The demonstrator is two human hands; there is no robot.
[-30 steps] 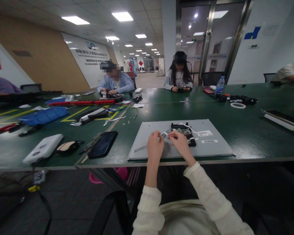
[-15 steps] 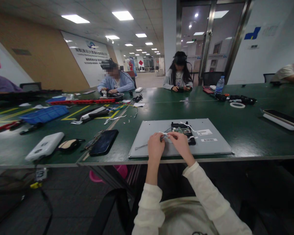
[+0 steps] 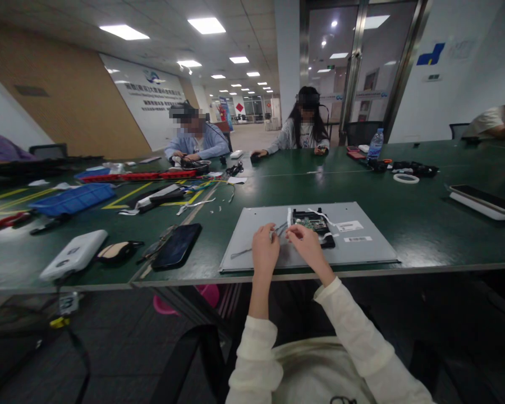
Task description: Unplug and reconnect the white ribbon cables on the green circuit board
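Observation:
A flat grey panel (image 3: 244,230) lies on the table before me, with a black-framed circuit board (image 3: 309,223) on its middle. Between the finger and thumb of my right hand (image 3: 308,244) is a narrow white tape strip (image 3: 289,216), its free end pointing up beside the board. My left hand (image 3: 265,247) is just left of it, fingers curled and the tips apart, with nothing visible between them. A thin grey cable (image 3: 242,253) runs across the panel behind my left hand toward the board. More white strips (image 3: 317,214) stick to the board's edges.
To the left lie a black phone (image 3: 177,247), a cream-and-black object (image 3: 118,251) and a white device (image 3: 74,253). Farther off is a blue tray (image 3: 73,199). A tape roll (image 3: 406,178) and bottle (image 3: 376,145) stand right. Two people sit opposite.
The white strip has swung from lying between both hands to standing up from my right fingers. My left fingertips have parted from it. A person opposite has stretched an arm sideways.

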